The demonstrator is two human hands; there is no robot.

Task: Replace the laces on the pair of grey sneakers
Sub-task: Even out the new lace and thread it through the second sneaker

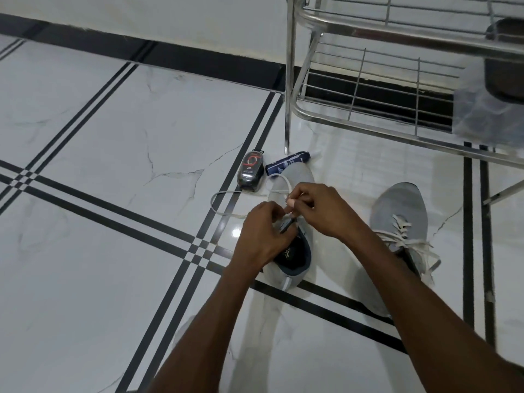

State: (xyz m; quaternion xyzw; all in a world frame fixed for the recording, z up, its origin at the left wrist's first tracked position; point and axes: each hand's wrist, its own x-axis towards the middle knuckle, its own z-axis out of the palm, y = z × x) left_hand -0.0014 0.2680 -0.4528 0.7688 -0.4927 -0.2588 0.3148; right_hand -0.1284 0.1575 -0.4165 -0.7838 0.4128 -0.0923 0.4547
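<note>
**On the tiled floor, both hands at one sneaker's eyelets**

Under both hands stands a grey sneaker (292, 268). The right hand (320, 211) pinches a white lace (224, 194) that loops away past the left hand (263, 234), whose curled fingers grip the tongue. Right of the right forearm lies the second sneaker (402, 214), laced. Beyond the hands sit two packets (251, 171).

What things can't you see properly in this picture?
All in the head view:
- Eyelets of the left sneaker: hidden by the left hand and right hand.
- Where the lace is threaded: behind the fingers.
- Print on the black pack and blue pack: too small.
- Dark thing on the rack: blurred, cut by the edge.
</note>
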